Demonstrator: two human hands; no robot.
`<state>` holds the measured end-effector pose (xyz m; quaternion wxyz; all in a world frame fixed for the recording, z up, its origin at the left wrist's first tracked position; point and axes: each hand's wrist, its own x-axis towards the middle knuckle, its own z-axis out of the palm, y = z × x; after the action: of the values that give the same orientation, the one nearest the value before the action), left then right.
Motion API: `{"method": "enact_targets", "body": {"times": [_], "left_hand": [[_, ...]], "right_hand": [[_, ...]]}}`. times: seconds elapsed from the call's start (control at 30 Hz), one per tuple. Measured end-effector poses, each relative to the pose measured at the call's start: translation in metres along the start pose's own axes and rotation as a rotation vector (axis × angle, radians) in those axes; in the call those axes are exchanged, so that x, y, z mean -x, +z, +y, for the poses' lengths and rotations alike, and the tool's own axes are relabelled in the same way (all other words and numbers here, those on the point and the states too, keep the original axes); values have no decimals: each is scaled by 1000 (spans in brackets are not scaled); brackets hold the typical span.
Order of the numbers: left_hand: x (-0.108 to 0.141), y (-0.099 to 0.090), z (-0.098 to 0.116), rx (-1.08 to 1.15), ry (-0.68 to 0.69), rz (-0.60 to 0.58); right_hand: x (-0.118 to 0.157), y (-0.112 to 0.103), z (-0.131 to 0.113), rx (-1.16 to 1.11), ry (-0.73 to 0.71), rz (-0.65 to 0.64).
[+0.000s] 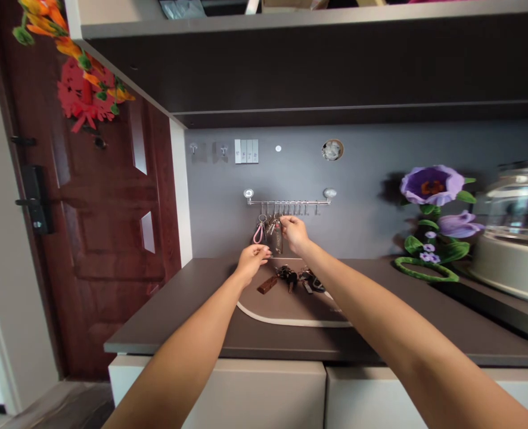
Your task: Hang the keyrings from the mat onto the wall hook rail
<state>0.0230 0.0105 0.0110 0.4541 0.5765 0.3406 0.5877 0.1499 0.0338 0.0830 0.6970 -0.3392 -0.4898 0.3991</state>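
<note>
A metal hook rail [291,203] is fixed to the grey back wall, with keys hanging from its left half. At those hooks my right hand [294,232] is closed in a pinch at the top of a bunch of keys, where a dark tag [279,238] hangs. Lower and to the left, my left hand [252,263] has its fingertips together close under the hanging keys; what they hold, if anything, is too small to make out. A pink loop keychain [258,233] hangs just above it. Beneath both hands, a brown tag [267,285] and several bunches of keys [291,279] lie on a mat.
The brown mat [286,316] has a pale rim and rests on the dark countertop [174,316]. Purple flowers [431,185], a black flat object [491,310] and a clear-topped appliance [514,250] stand or lie rightward. A shelf [335,65] overhangs; a red door [103,238] is left.
</note>
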Motion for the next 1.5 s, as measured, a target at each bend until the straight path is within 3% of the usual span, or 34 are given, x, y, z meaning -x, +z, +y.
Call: {"method": "enact_targets", "body": {"times": [0.37,0.7,1.5], "left_hand": [[-1,1,1,-27,27,22],[0,3,5,-12,16,33],[-3,0,2,-25,6,38]], "right_hand": [[-31,19,3,-37,105,49],[-32,26,4,-74,176,75],[-26,12,18,9,180,22]]}}
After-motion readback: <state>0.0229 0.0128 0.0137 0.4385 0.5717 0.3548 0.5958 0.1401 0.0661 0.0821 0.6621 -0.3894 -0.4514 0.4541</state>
